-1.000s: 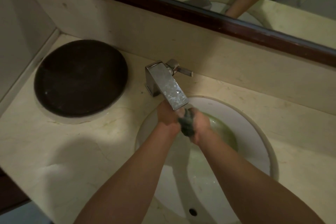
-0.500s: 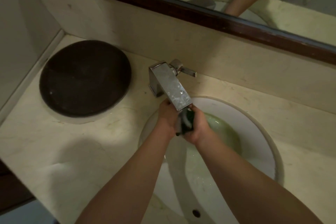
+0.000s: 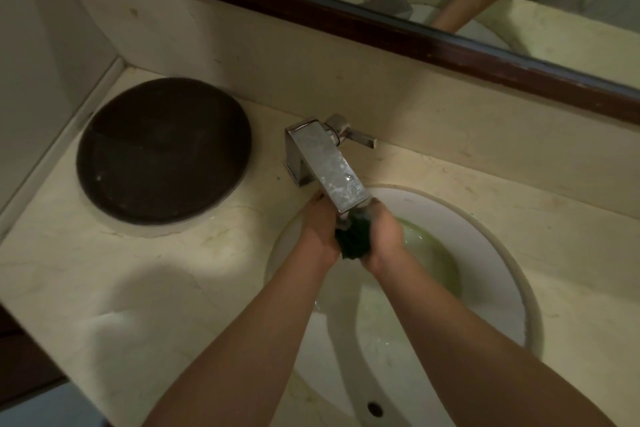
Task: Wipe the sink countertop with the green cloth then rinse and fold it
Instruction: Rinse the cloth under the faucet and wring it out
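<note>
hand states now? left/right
Left hand: closed on the green cloth under the faucet.
Right hand: closed on the same cloth.

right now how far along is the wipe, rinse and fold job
Wiping looks done: the green cloth is off the countertop. Rinsing is in hand: the left hand and right hand grip the bunched cloth under the faucet, with greenish water pooled in the sink. Left: wringing and folding; it is not yet folded.
</note>
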Available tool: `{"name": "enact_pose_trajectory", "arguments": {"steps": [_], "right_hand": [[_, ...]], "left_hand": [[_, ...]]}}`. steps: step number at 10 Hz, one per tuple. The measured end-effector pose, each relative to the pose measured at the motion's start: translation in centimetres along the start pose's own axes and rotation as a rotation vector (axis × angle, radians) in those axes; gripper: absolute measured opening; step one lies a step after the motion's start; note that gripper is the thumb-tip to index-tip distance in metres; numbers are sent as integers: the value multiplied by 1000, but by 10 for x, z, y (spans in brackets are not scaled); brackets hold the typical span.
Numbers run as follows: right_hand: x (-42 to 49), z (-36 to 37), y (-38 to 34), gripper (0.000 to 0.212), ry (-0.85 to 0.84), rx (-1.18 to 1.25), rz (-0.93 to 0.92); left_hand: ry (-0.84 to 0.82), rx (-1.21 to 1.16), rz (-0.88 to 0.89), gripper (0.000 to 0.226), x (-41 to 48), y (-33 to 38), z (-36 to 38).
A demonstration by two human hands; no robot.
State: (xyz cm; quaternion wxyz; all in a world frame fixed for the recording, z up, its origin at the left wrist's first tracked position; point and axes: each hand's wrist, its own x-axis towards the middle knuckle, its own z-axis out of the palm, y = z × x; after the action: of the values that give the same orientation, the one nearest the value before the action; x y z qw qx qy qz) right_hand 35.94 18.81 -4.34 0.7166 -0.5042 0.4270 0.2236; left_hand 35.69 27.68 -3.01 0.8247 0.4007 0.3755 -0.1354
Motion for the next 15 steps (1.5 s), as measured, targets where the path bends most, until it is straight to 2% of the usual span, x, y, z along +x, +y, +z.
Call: {"name": "enact_pose_trajectory", "arguments": {"steps": [1,2,3,4,5,6,7,8,9,10,11,12,13,14,15], "right_hand": [[-13,-7,-10,35,-62,76,-52],[-16,-11,-9,24,-25,1,-167],[-14,-14,-6,14,84,25,-94],[-14,-17,1,35,16,122,76],[-17,-9,3,50,-84,182,131],[-23,5,-2,40,-135,243,203],[-18,14,-4,35,-146,209,167],[-14,16,-1,29,-65,183,133],[-15,13,-1,16,-40,126,-8],[-18,7,-6,18,45,-219,-321],[-27,4,-14,21,-9,-247,-508],[-40,9,-22,21,-116,-227,-580],[-46,11,-14,25,-175,-418,-656],[-41,5,-5,33,-95,-732,-767],[-35,-1,-7,46,-110,-654,-675]], "left_hand": [[-34,24,-112,22,-5,-6,-3],[-71,-80,-160,16,-3,-6,-5],[-102,-126,-150,12,-5,1,-6],[-125,-114,-45,24,-1,3,-9],[-106,-132,42,35,-1,-1,-6],[-138,-249,-7,24,-6,-1,0],[-126,-401,-40,13,-3,5,-1],[-28,-353,-40,15,3,5,-1],[-15,-337,-78,21,3,4,0],[-3,-229,-119,25,12,2,-2],[-27,18,-55,18,11,2,-5],[-183,67,-81,24,-3,2,-4],[-435,34,-192,12,-9,-2,-8],[-528,71,-153,34,0,-10,-12],[-435,14,-153,34,-1,-5,-10]]}}
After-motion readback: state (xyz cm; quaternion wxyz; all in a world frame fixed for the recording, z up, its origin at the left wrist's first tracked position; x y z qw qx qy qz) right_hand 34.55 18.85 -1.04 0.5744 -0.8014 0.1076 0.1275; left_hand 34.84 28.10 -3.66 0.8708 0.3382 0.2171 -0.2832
